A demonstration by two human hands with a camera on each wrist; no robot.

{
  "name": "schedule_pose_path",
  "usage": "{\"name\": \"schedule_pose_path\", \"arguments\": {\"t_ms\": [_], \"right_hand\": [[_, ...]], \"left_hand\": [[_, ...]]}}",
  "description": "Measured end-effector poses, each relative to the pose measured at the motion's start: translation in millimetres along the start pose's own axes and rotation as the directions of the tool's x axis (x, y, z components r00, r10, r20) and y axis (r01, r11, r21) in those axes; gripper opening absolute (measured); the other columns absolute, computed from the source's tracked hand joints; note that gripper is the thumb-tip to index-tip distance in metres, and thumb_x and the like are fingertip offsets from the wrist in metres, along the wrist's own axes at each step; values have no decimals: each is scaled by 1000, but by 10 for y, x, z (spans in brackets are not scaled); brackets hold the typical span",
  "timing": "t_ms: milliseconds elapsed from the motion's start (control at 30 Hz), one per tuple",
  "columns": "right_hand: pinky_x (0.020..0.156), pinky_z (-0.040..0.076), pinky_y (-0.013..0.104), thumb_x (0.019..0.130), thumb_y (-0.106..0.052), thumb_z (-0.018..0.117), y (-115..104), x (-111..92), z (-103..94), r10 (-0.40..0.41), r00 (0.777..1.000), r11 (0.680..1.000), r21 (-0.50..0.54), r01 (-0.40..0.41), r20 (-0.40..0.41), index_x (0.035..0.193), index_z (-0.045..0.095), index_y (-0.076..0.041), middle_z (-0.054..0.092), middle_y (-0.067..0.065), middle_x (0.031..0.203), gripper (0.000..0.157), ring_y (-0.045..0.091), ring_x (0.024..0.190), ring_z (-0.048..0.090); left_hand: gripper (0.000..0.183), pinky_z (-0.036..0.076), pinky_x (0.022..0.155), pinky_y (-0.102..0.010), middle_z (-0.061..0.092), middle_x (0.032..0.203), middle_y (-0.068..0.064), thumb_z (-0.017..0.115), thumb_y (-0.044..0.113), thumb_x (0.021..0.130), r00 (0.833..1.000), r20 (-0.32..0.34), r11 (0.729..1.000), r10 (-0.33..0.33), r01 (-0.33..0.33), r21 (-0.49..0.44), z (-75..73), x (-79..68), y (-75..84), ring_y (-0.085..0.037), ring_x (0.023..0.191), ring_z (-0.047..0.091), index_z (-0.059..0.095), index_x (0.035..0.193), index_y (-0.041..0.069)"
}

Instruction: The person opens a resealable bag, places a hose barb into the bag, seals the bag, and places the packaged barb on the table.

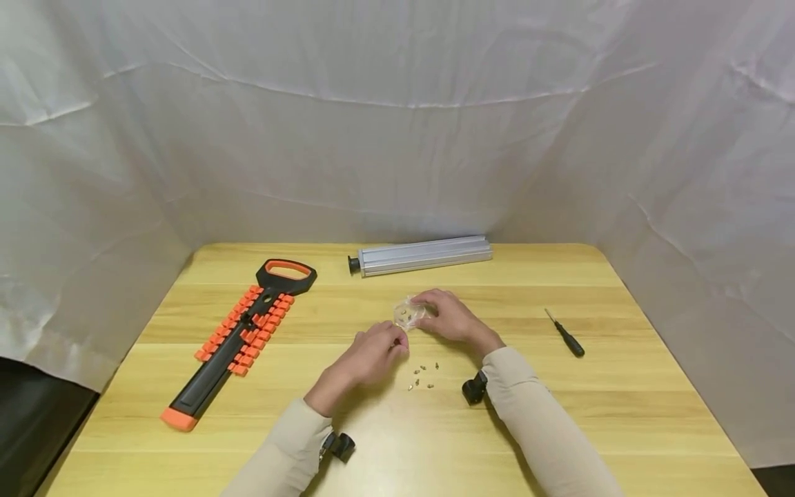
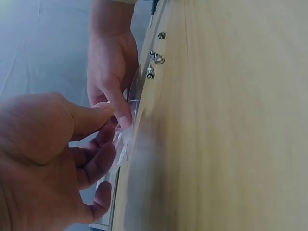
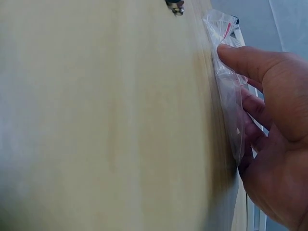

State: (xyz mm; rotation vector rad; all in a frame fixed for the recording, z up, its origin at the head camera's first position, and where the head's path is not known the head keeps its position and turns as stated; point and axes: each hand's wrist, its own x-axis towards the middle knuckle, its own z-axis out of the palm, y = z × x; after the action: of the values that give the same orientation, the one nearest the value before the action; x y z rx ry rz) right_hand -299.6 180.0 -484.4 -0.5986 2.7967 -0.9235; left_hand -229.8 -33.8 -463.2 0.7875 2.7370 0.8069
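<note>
A small clear zip bag (image 1: pixel 404 315) with a few brass-coloured pieces inside lies in my right hand (image 1: pixel 448 316). In the right wrist view the thumb (image 3: pixel 236 55) presses one side of the bag (image 3: pixel 228 91), the other fingers behind it; a red line crosses its top end. My left hand (image 1: pixel 373 351) is right beside the bag's near-left edge. Its thumb and forefinger come together in the left wrist view, and I cannot tell what is between them. Several small metal fittings (image 1: pixel 417 382) with dark ends lie loose on the table just below both hands.
A black rack with orange clips (image 1: pixel 239 331) lies to the left. Along the back rests a silver aluminium profile (image 1: pixel 425 256) with a black knob. Over on the right is a black-handled screwdriver (image 1: pixel 568 338). White cloth walls (image 1: pixel 397 152) surround the wooden table (image 1: pixel 621 414).
</note>
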Motion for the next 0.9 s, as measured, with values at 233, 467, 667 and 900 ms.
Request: {"name": "schedule_pose_path", "arguments": {"t_ms": [233, 467, 667, 900], "right_hand": [[112, 31, 51, 86, -26, 73, 17, -15, 6, 8, 1000, 1000, 4, -8, -1, 132, 57, -21, 54, 5, 140, 49, 30, 133, 44], [110, 33, 52, 85, -25, 73, 35, 3, -3, -6, 1000, 1000, 7, 6, -4, 132, 58, -20, 55, 6, 138, 49, 30, 130, 46], [109, 35, 50, 84, -28, 74, 41, 19, 1, -25, 1000, 1000, 10, 25, -11, 131, 58, -19, 56, 7, 137, 50, 30, 129, 47], [111, 34, 50, 85, -28, 74, 43, 12, 7, -21, 1000, 1000, 17, 21, -4, 132, 58, -19, 56, 6, 138, 50, 30, 131, 46]], "left_hand": [[13, 41, 88, -44, 56, 99, 4, 56, 25, 98, 997, -57, 997, -53, 50, -61, -63, 182, -68, -16, 95, 50, 65, 102, 17], [10, 46, 87, -37, 56, 101, -1, 56, 20, 98, 991, -95, 989, -95, 83, -120, -156, 374, -156, -16, 94, 53, 63, 102, 14], [10, 48, 84, -33, 55, 100, -4, 56, 17, 98, 992, -91, 989, -92, 80, -125, -163, 519, -201, -16, 92, 52, 63, 101, 11], [8, 47, 84, -36, 55, 99, -5, 57, 15, 97, 990, -87, 990, -111, 103, -94, -135, 607, -219, -17, 90, 50, 64, 99, 11]]}}
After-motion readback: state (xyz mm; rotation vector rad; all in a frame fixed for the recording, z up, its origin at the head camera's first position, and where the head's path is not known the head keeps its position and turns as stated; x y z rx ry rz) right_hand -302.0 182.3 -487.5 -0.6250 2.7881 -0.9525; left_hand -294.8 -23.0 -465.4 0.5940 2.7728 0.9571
